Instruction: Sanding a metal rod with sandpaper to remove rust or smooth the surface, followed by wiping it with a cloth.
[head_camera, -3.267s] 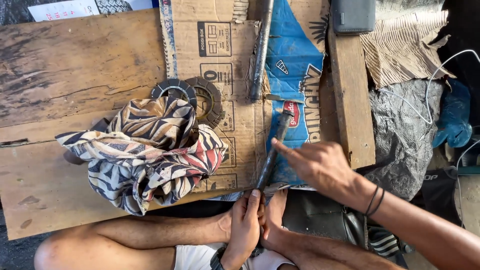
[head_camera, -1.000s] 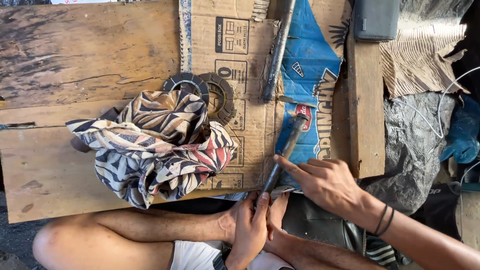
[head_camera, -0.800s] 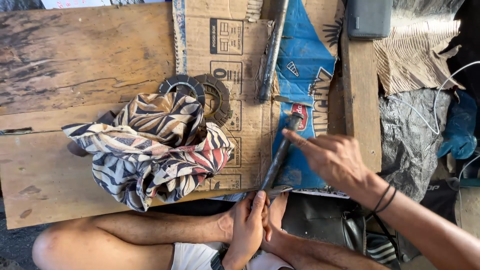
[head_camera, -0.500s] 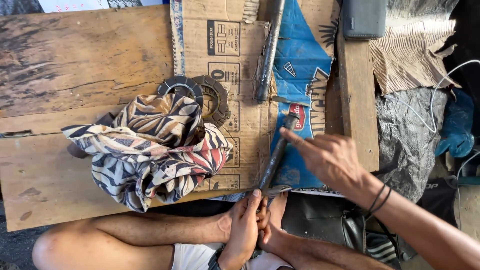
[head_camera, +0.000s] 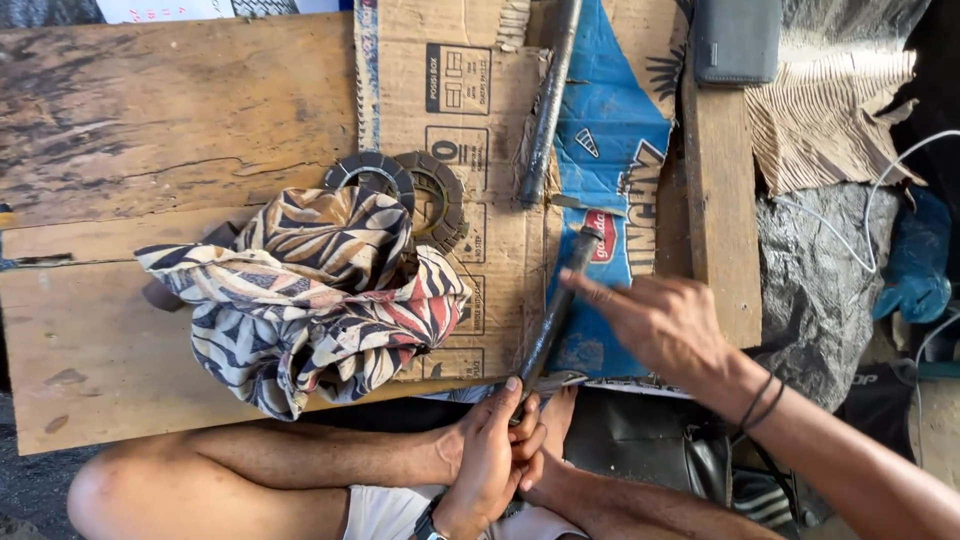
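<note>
My left hand (head_camera: 495, 450), at the lower middle of the frame, is curled tight around the near end of a long dark metal rod (head_camera: 556, 315) that slants up and to the right across the worktop. That end of the rod is hidden inside my fist, so I cannot make out its shape. My right hand (head_camera: 665, 325) lies over the rod's middle, fingers stretched out and loosely spread, the forefinger touching the rod; whether the palm presses on it I cannot tell. The rod's far tip rests on a torn blue printed sheet (head_camera: 610, 170) lying over flattened brown cardboard (head_camera: 450, 110).

A crumpled striped cloth in black, cream and red (head_camera: 310, 300) sits left of centre and covers part of two dark toothed metal rings (head_camera: 405, 185). A second dark metal bar (head_camera: 548, 100) runs to the top edge, cut off there. The weathered wooden worktop (head_camera: 150, 130) fills the left side.
</note>
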